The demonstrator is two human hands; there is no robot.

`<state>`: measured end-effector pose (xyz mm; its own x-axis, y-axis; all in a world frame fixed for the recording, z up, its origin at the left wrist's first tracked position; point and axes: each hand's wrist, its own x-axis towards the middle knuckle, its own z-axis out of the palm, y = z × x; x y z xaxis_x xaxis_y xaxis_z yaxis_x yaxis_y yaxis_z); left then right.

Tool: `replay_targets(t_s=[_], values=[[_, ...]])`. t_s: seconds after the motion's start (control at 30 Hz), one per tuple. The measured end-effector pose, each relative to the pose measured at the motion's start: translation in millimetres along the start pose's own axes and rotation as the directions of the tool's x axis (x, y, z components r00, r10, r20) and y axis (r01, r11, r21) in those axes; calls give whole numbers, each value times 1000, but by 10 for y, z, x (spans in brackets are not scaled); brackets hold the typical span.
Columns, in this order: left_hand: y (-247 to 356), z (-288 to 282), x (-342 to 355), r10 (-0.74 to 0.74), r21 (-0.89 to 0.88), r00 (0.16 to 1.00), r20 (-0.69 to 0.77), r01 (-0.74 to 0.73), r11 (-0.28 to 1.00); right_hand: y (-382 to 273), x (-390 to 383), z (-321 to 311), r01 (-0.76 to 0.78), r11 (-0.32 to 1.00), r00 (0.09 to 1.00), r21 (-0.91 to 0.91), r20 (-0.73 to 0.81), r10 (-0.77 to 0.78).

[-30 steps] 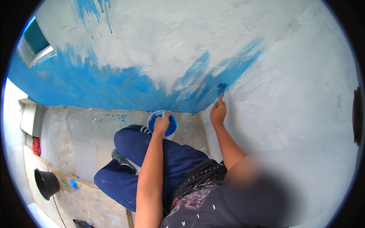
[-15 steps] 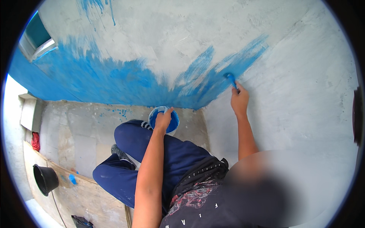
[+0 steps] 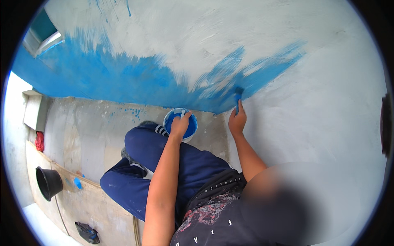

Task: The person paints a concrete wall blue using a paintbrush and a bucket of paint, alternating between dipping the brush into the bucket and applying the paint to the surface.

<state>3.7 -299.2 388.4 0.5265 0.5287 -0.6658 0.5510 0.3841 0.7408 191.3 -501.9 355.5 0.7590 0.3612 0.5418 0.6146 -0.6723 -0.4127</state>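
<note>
The right hand grips a brush pointing up at the wall's blue edge; the left hand holds the paint tub.

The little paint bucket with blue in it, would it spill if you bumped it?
Probably, yes. The paint bucket is open on top with blue paint inside, so a tilt could slosh it out. The left hand rests on its rim, which likely steadies it. It looks small, so probably light.
</note>
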Motion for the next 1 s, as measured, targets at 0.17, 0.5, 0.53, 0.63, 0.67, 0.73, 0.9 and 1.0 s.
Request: replay_targets(t_s=[0.17,0.5,0.53,0.63,0.67,0.73,0.9,1.0], values=[[35,-15,-38,-36,7,999,-25,36,999,529,-748,630,-836,522,507,171,606,613],[-81,38,-2,6,60,1000,-1,-6,998,1066,-702,1377,-926,-279,44,254,806,590],[-81,35,-12,4,66,1000,3,-5,998,1032,-635,1415,-922,-308,0,236,793,609],[-64,-3,-18,-8,86,1000,-12,9,996,951,-514,1429,-887,-363,-4,284,783,623],[-69,-26,-33,-16,84,1000,-12,17,996,912,-512,1416,-873,-382,9,304,793,609],[-33,12,-33,-13,72,1000,-8,14,997,948,-451,1346,-840,-403,63,363,803,593],[-62,33,34,19,65,1000,16,-20,998,814,-218,907,-822,-377,235,427,857,458],[-15,20,-28,11,51,999,32,-13,999,676,-41,562,-792,-391,295,468,855,425]])
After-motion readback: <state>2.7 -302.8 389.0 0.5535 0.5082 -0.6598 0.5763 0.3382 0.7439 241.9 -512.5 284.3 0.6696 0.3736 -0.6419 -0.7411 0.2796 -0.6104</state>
